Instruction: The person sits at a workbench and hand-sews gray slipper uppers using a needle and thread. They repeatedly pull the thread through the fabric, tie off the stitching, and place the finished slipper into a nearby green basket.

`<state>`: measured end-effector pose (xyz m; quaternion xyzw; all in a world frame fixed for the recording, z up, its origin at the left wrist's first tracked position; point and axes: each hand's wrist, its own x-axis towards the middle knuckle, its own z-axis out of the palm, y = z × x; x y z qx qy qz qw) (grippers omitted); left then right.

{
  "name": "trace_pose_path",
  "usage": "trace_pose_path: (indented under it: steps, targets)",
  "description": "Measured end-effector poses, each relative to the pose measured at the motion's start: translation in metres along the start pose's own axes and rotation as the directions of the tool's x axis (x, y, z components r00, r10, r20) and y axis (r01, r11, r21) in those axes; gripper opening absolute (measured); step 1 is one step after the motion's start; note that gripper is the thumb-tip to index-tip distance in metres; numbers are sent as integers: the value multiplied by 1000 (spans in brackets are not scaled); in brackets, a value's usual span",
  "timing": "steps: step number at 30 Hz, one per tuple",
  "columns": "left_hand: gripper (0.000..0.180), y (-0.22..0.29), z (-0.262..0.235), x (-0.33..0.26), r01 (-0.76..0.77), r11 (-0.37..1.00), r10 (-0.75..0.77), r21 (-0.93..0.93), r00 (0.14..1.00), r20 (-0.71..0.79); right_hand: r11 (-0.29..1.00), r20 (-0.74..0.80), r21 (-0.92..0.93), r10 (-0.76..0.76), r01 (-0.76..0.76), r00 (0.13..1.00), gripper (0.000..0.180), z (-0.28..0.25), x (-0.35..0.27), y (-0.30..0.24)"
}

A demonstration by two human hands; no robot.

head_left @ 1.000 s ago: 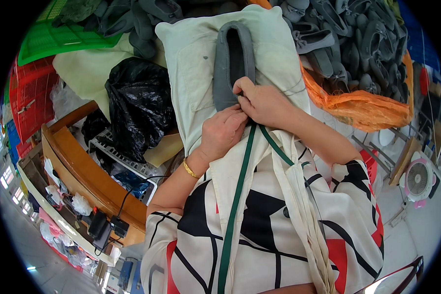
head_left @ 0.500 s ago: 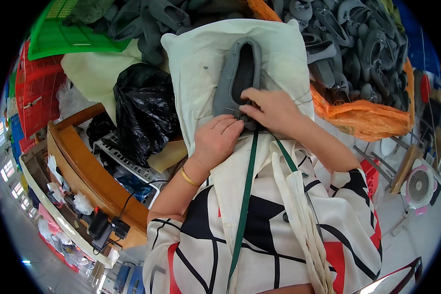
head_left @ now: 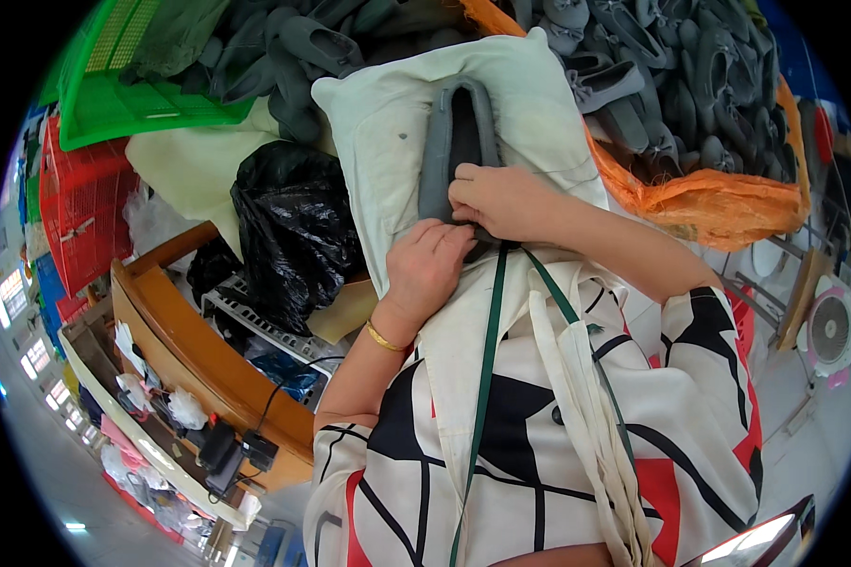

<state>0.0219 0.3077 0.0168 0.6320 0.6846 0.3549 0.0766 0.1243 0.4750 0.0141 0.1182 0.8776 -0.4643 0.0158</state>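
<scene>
A grey shoe (head_left: 456, 140) lies sole-up on a pale cream cloth (head_left: 388, 132) spread over my lap. My right hand (head_left: 501, 200) grips the shoe's near end, fingers curled over its rim. My left hand (head_left: 427, 266), with a gold bracelet at the wrist, pinches at the same near end just below the right hand. A green strap (head_left: 487, 378) runs down from the hands over my patterned white, black and red clothing.
A heap of grey shoes (head_left: 690, 85) fills the top right, partly inside an orange sack (head_left: 719, 203). A black plastic bag (head_left: 293, 236), a green crate (head_left: 132, 76), a red crate (head_left: 80, 203) and a wooden bench edge (head_left: 199, 369) lie to my left. A small fan (head_left: 830, 331) stands at right.
The view has tilted so the shoe and both hands sit lower in the picture. Both hands stay at the shoe's near end, the left hand closing in under the right.
</scene>
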Motion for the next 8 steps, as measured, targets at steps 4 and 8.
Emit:
trace_pose_path:
  steps: [4,8]
  targets:
    - [22,-2,1,4,48,996,-44,-77,997,59,958,-338,260,-30,124,941,7,21,11,-1]
    - [19,-5,0,6,84,990,-73,-117,992,99,922,-422,377,87,87,903,7,30,9,0]
